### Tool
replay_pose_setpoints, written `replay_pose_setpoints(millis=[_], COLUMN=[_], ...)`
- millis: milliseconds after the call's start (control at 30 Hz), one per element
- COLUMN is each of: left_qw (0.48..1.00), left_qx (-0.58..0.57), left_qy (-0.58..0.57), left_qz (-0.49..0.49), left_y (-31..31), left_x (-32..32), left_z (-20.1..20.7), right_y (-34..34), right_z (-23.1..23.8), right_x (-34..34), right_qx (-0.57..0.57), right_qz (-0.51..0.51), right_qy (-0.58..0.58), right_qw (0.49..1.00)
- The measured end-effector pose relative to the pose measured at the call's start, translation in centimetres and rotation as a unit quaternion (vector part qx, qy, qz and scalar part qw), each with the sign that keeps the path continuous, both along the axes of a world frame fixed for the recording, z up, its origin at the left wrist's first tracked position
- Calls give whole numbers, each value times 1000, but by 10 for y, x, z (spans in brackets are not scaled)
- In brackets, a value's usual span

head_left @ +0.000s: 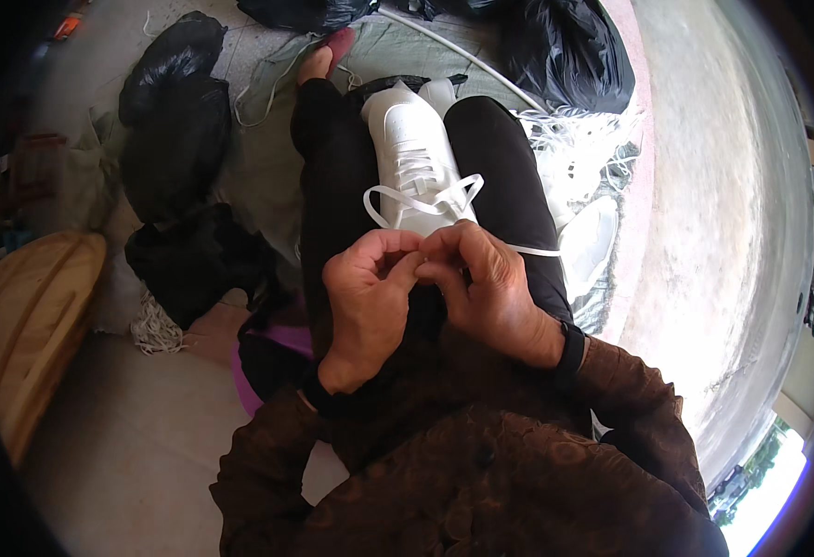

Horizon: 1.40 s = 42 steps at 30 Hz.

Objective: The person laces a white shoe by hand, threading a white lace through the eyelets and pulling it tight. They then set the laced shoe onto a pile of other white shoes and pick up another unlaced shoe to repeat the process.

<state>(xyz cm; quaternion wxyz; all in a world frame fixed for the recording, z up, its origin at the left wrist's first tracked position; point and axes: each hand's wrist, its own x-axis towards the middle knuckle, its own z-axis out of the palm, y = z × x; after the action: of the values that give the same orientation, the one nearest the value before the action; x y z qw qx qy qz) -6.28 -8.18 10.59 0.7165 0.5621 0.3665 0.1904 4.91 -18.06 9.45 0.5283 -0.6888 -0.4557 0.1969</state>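
A white sneaker (411, 139) lies between my black-trousered legs, its toe pointing away from me. White shoelace (418, 200) runs through its eyelets and loops loosely over the tongue. Just above my lap, my left hand (370, 297) and my right hand (495, 292) meet, thumbs and index fingers pinched together at the fingertips. A small bit of white lace shows between them, mostly covered by the fingers. From behind my right hand, a strand of lace sticks out over my right thigh. Another white shoe (438, 95) is partly visible beyond the sneaker.
Loose white laces (574, 148) are heaped right of my leg, with a white shoe (591, 243) below them. Black plastic bags (569, 56) lie at the far side and left. A wooden board-like piece (40, 306) stands at left; a white rod (462, 54) crosses the green sheet.
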Motion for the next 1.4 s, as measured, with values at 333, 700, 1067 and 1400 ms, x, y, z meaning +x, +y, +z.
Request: replay_pose_setpoints(millis=[333, 700, 1067, 1400], left_qw=[992, 535, 961, 961], left_qx=[-74, 806, -47, -164], left_qy=[28, -17, 55, 99], left_qz=[94, -254, -267, -201], left_y=[10, 38, 53, 46], left_x=[-66, -8, -38, -19], left_z=[-10, -9, 7, -20], right_y=[-18, 1, -16, -2], right_z=[83, 92, -6, -14], right_x=[0, 20, 10, -9], right_qx=[6, 108, 63, 82], right_qz=[117, 83, 114, 193], right_qy=[504, 320, -153, -224], right_qw=[856, 938, 980, 952])
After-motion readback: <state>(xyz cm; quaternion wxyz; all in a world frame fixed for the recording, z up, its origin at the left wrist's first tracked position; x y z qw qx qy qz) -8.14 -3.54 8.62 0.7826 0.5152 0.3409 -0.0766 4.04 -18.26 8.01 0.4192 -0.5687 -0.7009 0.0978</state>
